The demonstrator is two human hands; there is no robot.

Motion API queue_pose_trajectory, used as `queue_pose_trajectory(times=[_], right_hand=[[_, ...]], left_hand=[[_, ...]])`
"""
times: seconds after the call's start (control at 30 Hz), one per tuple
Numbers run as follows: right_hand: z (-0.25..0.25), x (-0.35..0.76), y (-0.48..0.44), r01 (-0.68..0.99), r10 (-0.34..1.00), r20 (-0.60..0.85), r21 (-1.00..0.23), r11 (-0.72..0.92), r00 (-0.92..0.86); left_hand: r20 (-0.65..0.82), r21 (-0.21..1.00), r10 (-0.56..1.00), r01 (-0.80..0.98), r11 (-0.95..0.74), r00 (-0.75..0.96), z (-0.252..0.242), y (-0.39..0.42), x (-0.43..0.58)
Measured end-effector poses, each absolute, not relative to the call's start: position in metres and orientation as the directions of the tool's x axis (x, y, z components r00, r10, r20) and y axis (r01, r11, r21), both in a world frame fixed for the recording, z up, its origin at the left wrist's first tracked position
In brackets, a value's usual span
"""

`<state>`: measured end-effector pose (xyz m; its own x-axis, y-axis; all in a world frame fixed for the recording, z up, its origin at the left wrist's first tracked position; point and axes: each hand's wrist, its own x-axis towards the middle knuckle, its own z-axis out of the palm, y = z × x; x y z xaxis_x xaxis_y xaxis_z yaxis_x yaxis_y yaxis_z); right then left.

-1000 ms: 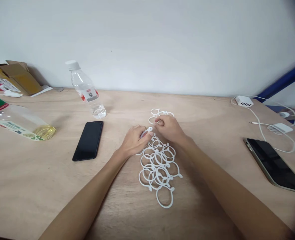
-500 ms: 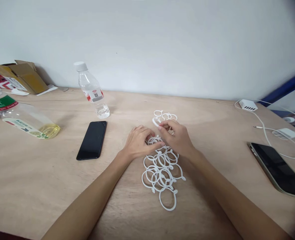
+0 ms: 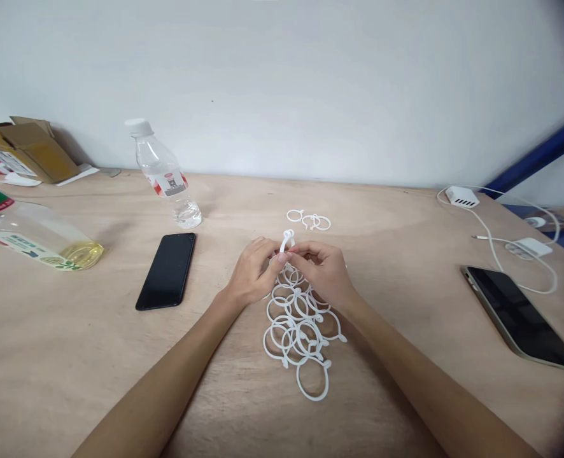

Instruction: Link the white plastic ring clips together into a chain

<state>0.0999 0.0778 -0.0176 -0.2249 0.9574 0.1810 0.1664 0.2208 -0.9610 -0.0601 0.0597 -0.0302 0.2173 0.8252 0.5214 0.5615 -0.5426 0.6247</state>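
Between my two hands stands a white plastic ring (image 3: 286,239) with a small knob at its top. The fingers of my left hand (image 3: 254,270) pinch its left side, and my right hand (image 3: 324,270) pinches the right side. Below them a linked bunch of white rings (image 3: 297,331) stretches over the wooden table toward me, one ring (image 3: 312,380) lying at the near end. My hands partly cover the far end of this bunch. Past my fingers lie a few loose white rings (image 3: 316,221).
To the left are a black phone (image 3: 166,270), a water bottle (image 3: 167,175), an oil bottle (image 3: 38,235) and a cardboard box (image 3: 38,149). On the right lie another phone (image 3: 523,318), a white charger hub (image 3: 462,196), a plug (image 3: 533,247) and white cables.
My right hand has brought its ring down and left to my left hand, which now grips it too. My left hand has come off the bunch. The view has shifted slightly.
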Motion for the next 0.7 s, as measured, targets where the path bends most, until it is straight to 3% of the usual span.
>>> queue_pose_trajectory(times=[0.13,0.3,0.5,0.63,0.7], right_hand=[[-0.015,0.097,0.075,0.096,0.951,0.131,-0.982,0.164,-0.279],[-0.009,0.099,0.076,0.261,0.938,0.139,-0.938,0.228,-0.319],[-0.005,0.109,0.088,0.125,0.987,-0.040,-0.992,-0.020,-0.157],[-0.003,0.111,0.087,0.219,0.961,-0.182,-0.966,-0.136,-0.206],[-0.002,0.109,0.085,0.270,0.959,-0.176,-0.956,-0.113,-0.221]], left_hand=[[0.514,0.631,0.824,0.546,-0.551,0.238,-0.028,0.058,-0.059],[0.525,0.580,0.811,0.589,-0.563,0.257,-0.026,0.058,-0.057],[0.593,0.447,0.770,0.699,-0.558,0.235,-0.032,0.061,-0.057],[0.614,0.362,0.731,0.718,-0.595,0.296,-0.036,0.062,-0.057],[0.610,0.342,0.726,0.721,-0.602,0.318,-0.038,0.062,-0.056]])
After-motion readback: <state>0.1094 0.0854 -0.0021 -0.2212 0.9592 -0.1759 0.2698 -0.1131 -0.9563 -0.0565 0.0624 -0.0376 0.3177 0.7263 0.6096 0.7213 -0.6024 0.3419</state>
